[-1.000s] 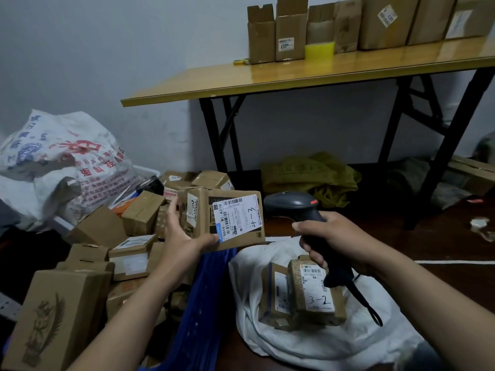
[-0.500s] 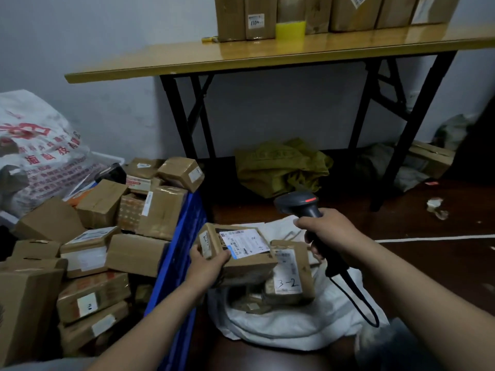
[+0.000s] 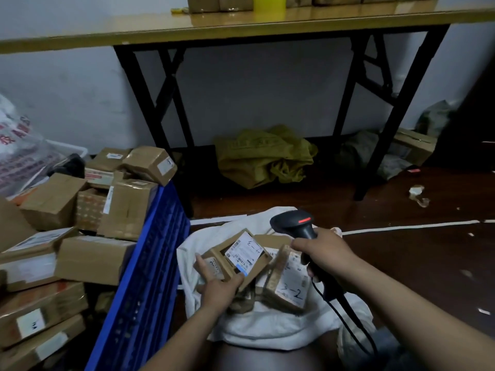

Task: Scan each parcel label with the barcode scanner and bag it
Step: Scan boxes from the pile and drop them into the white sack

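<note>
Brown cardboard parcel with white label [image 3: 242, 259], clasped by left hand [image 3: 219, 287] fingers at the white cloth bag [image 3: 267, 333] holding brown boxes [image 3: 288, 286]; right hand [image 3: 324, 253] fingers wrap black barcode scanner [image 3: 292, 223]; blue plastic crate [image 3: 150, 263] edge just left, open dark floor [image 3: 401, 263] right.

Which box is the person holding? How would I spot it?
Find the white bag on the floor, right of the blue crate. Brown parcels lie in it; the left hand grips the leftmost parcel. Its label's handwriting is upside down, unlike the neighbour parcel marked 3-2.
</note>
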